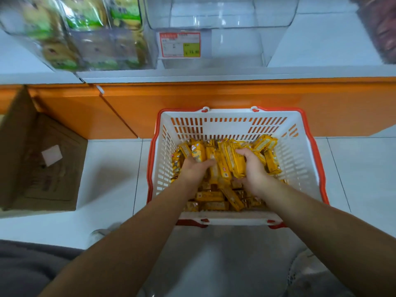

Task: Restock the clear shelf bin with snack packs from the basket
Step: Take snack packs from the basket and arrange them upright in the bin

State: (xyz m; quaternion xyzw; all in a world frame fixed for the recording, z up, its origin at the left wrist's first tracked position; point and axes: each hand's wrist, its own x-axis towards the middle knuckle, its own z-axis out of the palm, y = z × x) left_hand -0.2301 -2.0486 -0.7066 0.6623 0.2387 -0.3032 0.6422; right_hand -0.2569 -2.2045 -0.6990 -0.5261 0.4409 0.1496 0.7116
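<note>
My forearms (137, 232) reaching into white basket (300, 168); L hand (194, 168) & R hand (254, 171) clamping loose bunch of yellow snack packs (234, 161). Risk: I'm prob. losing slick outer packs lifting to clear bin (214, 16).

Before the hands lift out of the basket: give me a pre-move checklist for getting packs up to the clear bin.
1. Left hand loaded: fingers curled round yellow snack packs. ok
2. Right hand loaded: grips a bunch of packs. ok
3. Bundle secure between both hands: undersides hidden. cannot tell
4. Clear shelf bin has room: looks empty. ok
5. Path up: only the orange shelf base lies between basket and bin, no obstacle seen. ok
6. Correct bin for this product: price tag too blurred to read. cannot tell
</note>
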